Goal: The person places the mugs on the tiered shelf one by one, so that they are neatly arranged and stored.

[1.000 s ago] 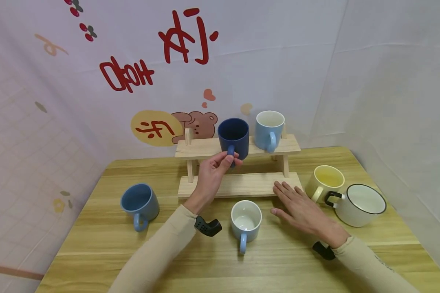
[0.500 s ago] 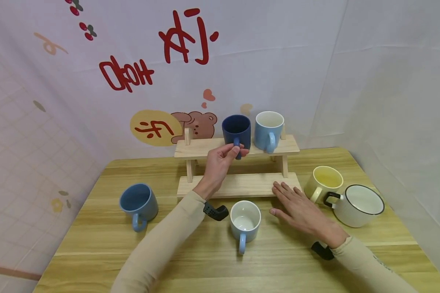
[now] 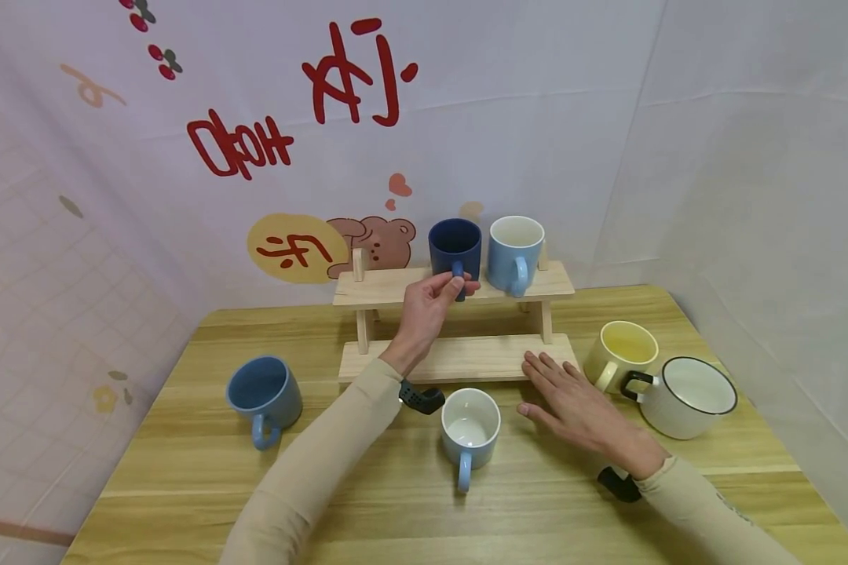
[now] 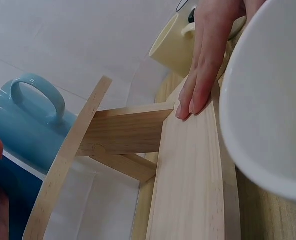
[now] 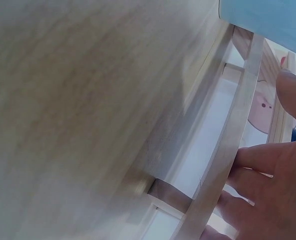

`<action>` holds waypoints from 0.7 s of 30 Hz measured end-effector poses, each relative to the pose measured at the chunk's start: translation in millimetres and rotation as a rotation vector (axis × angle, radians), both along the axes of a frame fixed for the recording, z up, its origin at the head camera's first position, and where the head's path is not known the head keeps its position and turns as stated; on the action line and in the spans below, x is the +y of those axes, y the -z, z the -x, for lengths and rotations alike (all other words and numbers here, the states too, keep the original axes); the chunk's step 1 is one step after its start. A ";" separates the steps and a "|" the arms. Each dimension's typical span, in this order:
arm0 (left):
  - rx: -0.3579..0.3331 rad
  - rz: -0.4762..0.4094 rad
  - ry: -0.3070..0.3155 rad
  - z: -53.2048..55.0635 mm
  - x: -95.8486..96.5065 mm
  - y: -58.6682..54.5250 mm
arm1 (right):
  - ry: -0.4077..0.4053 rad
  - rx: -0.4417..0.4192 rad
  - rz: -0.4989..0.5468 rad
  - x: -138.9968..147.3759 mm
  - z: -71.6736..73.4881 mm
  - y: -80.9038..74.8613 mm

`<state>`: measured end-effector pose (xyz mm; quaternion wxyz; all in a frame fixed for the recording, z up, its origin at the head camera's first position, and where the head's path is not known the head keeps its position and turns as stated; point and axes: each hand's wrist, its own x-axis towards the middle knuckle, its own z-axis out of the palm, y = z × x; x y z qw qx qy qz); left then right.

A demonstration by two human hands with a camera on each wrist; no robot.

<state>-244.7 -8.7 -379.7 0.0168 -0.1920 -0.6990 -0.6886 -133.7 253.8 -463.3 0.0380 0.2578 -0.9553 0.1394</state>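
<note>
On the upper tier of a two-tier wooden rack point(image 3: 381, 287) stands a dark blue mug point(image 3: 444, 253). My left hand point(image 3: 427, 310) pinches its handle between thumb and fingers. Right beside it on the same tier is a light blue mug point(image 3: 512, 263) with a white inside, its handle facing front. My right hand point(image 3: 579, 408) lies flat with fingers straight, fingertips resting on the right end of the lower tier point(image 4: 188, 175). In the left wrist view, the dark blue mug point(image 4: 12, 192) is partly hidden behind the upper board.
Another light blue mug point(image 3: 469, 428) stands in front of the rack, between the arms. A medium blue mug point(image 3: 279, 400) is at the left. To the right, a yellow mug point(image 3: 618, 365) and a white mug with a black rim point(image 3: 681, 404) stand close together beside my right hand.
My left hand has moved the dark blue mug slightly right and back, onto the upper tier next to the light blue mug. The right hand has stayed in place.
</note>
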 end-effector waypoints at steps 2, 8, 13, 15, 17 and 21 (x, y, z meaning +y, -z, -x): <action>0.000 -0.003 -0.005 1.4 0.4 -0.4 | 0.001 -0.003 -0.005 -0.2 0.2 0.0; 0.006 0.004 -0.006 3.6 0.8 -4.1 | 0.006 -0.007 -0.014 -0.8 0.2 0.5; 0.011 0.054 0.006 3.6 -1.5 -8.6 | 0.008 -0.004 -0.018 -1.4 -1.0 0.6; 0.014 0.117 -0.005 1.9 -3.5 -10.6 | 0.007 -0.006 -0.015 -1.3 -1.2 0.7; 0.036 0.193 -0.028 -0.2 -6.3 -11.1 | 0.007 -0.009 -0.011 -1.2 -1.6 0.6; 0.075 0.280 -0.058 -7.5 -15.3 -6.9 | 0.006 -0.007 -0.010 -0.1 -1.8 0.1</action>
